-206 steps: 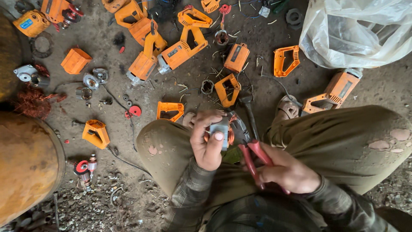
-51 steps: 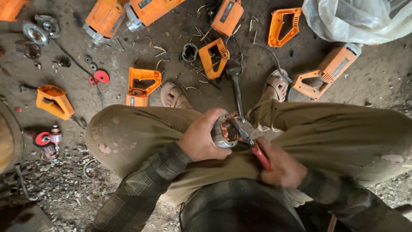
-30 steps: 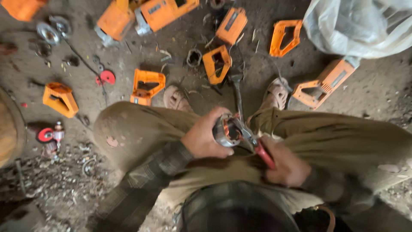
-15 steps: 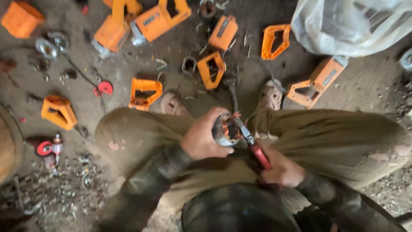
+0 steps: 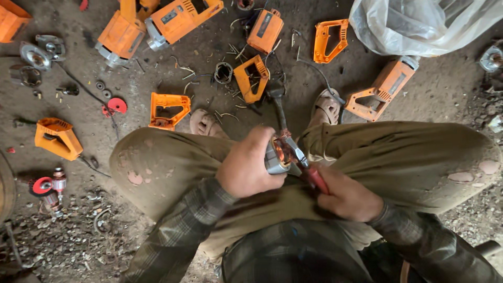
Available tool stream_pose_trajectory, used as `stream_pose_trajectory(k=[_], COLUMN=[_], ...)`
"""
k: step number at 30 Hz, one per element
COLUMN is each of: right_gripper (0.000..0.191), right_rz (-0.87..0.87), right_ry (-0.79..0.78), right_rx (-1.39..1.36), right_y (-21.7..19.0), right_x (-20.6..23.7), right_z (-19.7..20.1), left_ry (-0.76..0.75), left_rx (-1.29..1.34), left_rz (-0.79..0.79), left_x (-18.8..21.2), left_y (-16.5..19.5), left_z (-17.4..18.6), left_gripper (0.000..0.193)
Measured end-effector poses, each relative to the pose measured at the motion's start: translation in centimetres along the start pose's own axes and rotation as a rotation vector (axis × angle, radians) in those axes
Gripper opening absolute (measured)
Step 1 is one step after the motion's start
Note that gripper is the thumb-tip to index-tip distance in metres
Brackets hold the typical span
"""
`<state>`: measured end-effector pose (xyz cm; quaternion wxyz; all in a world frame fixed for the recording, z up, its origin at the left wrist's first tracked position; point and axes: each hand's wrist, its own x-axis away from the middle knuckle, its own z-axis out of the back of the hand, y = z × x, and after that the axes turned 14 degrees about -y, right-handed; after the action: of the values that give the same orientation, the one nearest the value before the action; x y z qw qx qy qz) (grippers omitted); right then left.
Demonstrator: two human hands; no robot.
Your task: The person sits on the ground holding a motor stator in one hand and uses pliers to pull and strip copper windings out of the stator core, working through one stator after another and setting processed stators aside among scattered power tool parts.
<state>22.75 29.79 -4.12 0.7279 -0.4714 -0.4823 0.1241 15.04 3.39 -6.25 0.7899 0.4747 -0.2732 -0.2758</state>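
Pliers [image 5: 306, 166] unmoved, motor stator [image 5: 277, 156] gripped, knees crowding

Soft, even daylight; sharp centre, slightly blurred edges.

Dusty concrete floor [image 5: 450, 99], metal scraps [image 5: 68, 241] scattered, dim daylight.

Orange tool casings [image 5: 168, 109] on dirt floor [image 5: 445, 94]
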Motion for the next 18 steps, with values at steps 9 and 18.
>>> stream_pose_trajectory(k=[9, 18], right_gripper=[0.063, 0.049], right_rz=[-0.147, -0.366], right_ry=[0.124, 0.2], right_rx=[-0.004, -0.085], right_y=[1.3, 2.1], right_x=[-1.5, -2.7], right_z=[-2.5, -3.4], left_ry=[-0.064, 0.045], left_rx=[-0.101, -0.079], left_rz=[0.109, 0.029], left_x=[0.3, 0.1], left_y=[1.2, 0.9], left_z=[-0.2, -0.3], left_gripper=[0.073, 0.078])
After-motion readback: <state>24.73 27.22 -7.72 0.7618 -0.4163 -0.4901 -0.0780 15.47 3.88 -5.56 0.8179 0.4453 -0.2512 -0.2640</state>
